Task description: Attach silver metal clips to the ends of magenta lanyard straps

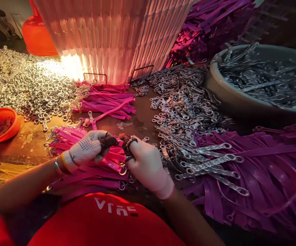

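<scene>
My left hand [87, 147], in a white dotted glove with dark wrapped fingertips, is closed in a pinch above the pink straps [68, 136]. Close beside it, nearly touching at the fingertips, my right hand [145, 162] wears a plain white glove with dark fingertip wraps, its fingers curled in. Whatever lies between the fingers is too small and dark to name. A metal ring [123, 169] on a strap end shows just below my right hand. Flat metal chain pieces [209, 164] lie to the right of it.
Heaped metal rings and clasps [42, 85] cover the back left, near an orange bowl [16, 126]. A grey tub [236, 90] of chain pieces stands at the right, above purple straps [270, 174]. Ribbed translucent panels [107, 41] rise at the back beside an orange-red object [39, 36].
</scene>
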Demonstrator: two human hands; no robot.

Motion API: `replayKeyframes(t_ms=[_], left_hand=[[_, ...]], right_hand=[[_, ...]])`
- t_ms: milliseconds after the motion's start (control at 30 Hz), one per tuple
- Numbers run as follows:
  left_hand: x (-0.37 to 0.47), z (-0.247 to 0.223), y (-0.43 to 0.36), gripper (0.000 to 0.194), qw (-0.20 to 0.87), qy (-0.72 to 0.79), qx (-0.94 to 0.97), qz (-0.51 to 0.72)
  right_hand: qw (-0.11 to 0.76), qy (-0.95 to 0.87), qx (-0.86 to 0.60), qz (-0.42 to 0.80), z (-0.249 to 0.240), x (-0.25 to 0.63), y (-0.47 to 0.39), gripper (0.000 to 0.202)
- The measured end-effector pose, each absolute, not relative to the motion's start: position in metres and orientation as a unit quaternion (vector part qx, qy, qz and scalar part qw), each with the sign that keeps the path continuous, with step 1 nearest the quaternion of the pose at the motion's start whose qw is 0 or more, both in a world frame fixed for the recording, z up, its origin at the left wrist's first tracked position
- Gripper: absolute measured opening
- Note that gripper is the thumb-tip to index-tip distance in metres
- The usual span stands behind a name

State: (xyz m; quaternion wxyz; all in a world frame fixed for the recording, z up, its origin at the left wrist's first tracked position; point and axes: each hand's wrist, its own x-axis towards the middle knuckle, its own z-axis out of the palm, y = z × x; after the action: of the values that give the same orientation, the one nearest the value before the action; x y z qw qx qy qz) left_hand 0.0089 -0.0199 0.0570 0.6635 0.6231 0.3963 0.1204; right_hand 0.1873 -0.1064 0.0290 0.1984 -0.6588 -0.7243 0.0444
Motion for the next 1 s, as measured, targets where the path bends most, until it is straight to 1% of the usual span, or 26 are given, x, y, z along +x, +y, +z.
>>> replayKeyframes(t_ms=[100, 167, 233, 300, 367, 433, 533, 600, 633, 700, 833, 1000], left_hand=[[0.004, 0.051, -0.033, 0.044, 0.670, 0.386, 0.623, 0.117], [0.004, 0.047, -0.036, 0.042, 0.649, 0.371, 0.653, 0.119], [0.004, 0.043, -0.039, 0.035, 0.581, 0.349, 0.723, 0.132], [0.004, 0.036, -0.040, 0.024, 0.497, 0.319, 0.794, 0.148], [0.002, 0.028, -0.041, 0.017, 0.456, 0.287, 0.830, 0.144], [-0.001, 0.021, -0.042, 0.016, 0.484, 0.262, 0.826, 0.122], [-0.006, 0.015, -0.045, 0.017, 0.589, 0.288, 0.744, 0.124], [-0.009, 0.014, -0.049, 0.027, 0.642, 0.326, 0.678, 0.149], [-0.009, 0.014, -0.051, 0.031, 0.646, 0.337, 0.665, 0.163], [-0.010, 0.014, -0.056, 0.031, 0.608, 0.340, 0.690, 0.194], [-0.013, 0.012, -0.063, 0.021, 0.484, 0.339, 0.776, 0.222], [-0.016, 0.008, -0.063, 0.017, 0.435, 0.305, 0.824, 0.198]], right_hand=[[0.144, -0.754, -0.641, -0.009, 0.034, 0.178, -0.112, 0.019], [0.110, -0.769, -0.628, -0.041, 0.036, 0.174, -0.117, 0.017], [0.093, -0.773, -0.624, -0.070, 0.036, 0.171, -0.122, 0.018], [0.091, -0.770, -0.625, -0.095, 0.035, 0.169, -0.124, 0.017], [0.088, -0.766, -0.628, -0.105, 0.033, 0.166, -0.126, 0.017], [0.076, -0.764, -0.635, -0.091, 0.033, 0.164, -0.127, 0.017], [0.052, -0.755, -0.652, -0.030, 0.041, 0.161, -0.128, 0.018], [0.022, -0.750, -0.660, 0.025, 0.047, 0.160, -0.128, 0.023], [0.003, -0.745, -0.665, 0.051, 0.050, 0.160, -0.127, 0.025], [-0.034, -0.730, -0.677, 0.083, 0.053, 0.159, -0.125, 0.025], [-0.075, -0.731, -0.674, 0.083, 0.050, 0.156, -0.121, 0.022], [-0.102, -0.785, -0.609, 0.053, 0.045, 0.154, -0.124, 0.020]])
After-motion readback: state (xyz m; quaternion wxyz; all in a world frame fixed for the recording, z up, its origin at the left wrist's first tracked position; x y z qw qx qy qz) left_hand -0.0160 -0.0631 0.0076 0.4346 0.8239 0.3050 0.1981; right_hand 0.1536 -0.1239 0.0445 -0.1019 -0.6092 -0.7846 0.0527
